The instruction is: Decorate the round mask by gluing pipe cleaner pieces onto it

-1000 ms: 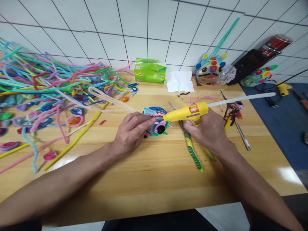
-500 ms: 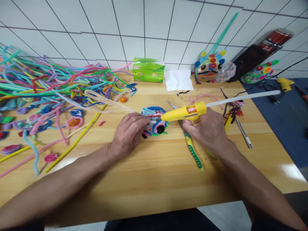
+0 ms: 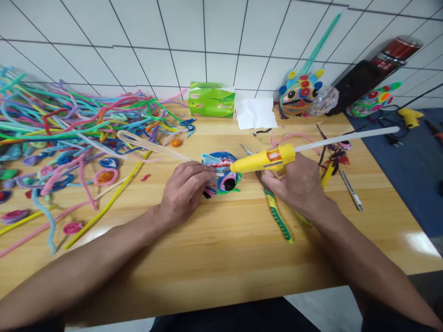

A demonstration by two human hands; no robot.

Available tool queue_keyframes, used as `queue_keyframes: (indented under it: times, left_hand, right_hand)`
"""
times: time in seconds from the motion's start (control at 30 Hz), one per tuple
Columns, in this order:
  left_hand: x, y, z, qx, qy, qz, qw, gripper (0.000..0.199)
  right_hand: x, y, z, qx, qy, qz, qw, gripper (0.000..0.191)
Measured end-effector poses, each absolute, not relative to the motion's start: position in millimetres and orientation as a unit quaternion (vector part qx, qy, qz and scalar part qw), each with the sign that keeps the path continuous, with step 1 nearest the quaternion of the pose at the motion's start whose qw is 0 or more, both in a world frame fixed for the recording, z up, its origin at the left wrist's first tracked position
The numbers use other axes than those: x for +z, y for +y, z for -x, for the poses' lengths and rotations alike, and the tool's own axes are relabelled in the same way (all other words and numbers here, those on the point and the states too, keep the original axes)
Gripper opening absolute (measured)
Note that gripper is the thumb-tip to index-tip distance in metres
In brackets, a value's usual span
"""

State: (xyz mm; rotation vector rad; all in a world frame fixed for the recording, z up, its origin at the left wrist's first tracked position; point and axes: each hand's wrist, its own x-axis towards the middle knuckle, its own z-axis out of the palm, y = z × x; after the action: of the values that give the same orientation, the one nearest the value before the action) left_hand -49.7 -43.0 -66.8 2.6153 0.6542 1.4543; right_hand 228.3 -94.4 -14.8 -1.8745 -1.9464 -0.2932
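Near the middle of the wooden table lies a round, colourful craft piece [image 3: 221,171] with a black eye ringed in pink, blue edging and a red strip. My left hand [image 3: 183,189] is closed on its left side; the fingertips are partly hidden. A pale looped strip [image 3: 148,145] runs out leftward from behind that hand. In my right hand [image 3: 297,182] is a yellow glue gun [image 3: 265,159], its nozzle at the upper right part of the craft piece. A long white glue stick [image 3: 346,138] sticks out of its back.
Many pipe cleaners [image 3: 83,120] and coiled pieces cover the left side. Green-handled pliers [image 3: 277,216] lie below the glue gun. At the back are a green tissue pack [image 3: 212,100], white paper [image 3: 256,113] and a decorated craft face [image 3: 297,97]. A silver pen-like tool [image 3: 351,190] lies at right.
The whole view has shifted slightly. Both hands hold almost the same pose, with the glue gun's nozzle still at the craft piece.
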Motion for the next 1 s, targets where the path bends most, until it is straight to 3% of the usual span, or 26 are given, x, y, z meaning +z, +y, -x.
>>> queue_keyframes:
  times: [1.0]
  left_hand:
    - [-66.0, -41.6, 49.0, 0.482, 0.198, -0.853, 0.035, 0.027]
  right_hand:
    - [-23.8, -93.7, -240.1, -0.148, -0.723, 0.637, 0.223, 0.019]
